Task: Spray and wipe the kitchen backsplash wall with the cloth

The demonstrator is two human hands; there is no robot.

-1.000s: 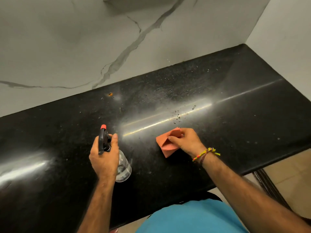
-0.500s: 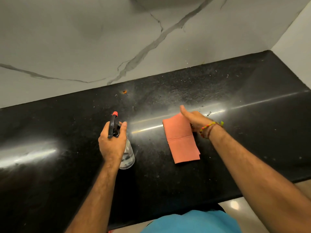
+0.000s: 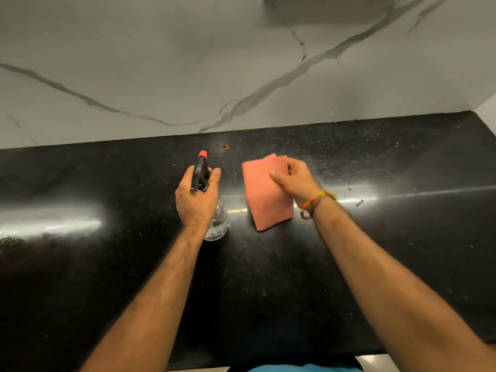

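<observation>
My left hand (image 3: 197, 200) grips a clear spray bottle (image 3: 217, 224) by its black trigger head, whose red nozzle (image 3: 202, 154) points toward the backsplash. My right hand (image 3: 296, 181) holds a folded salmon-pink cloth (image 3: 265, 194) by its upper right edge, thumb on the front and fingers curled behind; the cloth hangs down over the counter. The white marble backsplash (image 3: 241, 76) with grey veins fills the upper half of the view, well beyond both hands.
A black speckled countertop (image 3: 107, 264) runs across the view, with crumbs, a small orange speck (image 3: 225, 147) near the wall and bits of debris (image 3: 359, 202) to the right. A side wall (image 3: 489, 111) closes the counter's right end.
My right hand has lifted the cloth off the counter and let it unfold; it now hangs from my grip. Both hands moved forward toward the wall. The view shifted left and up.
</observation>
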